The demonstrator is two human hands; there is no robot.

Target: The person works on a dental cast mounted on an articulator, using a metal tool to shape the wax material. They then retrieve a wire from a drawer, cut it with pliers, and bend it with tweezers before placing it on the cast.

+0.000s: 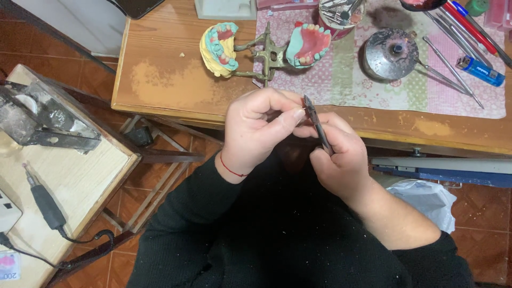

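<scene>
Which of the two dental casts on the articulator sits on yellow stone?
The left cast, tilted on its yellow base over bare wood; the right cast is teal-rimmed with pink inside, over the patterned cloth.

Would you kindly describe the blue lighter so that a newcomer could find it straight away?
Start at the wooden table and go to the patchwork cloth covering its right part. Near the cloth's right edge, beside long metal instruments, lies the lighter. It is the only short, blue, blocky item there, with a silvery metal cap; its neighbours are thin rods and pens.

Warm, even indoor light from above; soft shadows under the wooden table (160, 80). Pic fairly sharp, slight blur on hands, no strong glare.
</scene>
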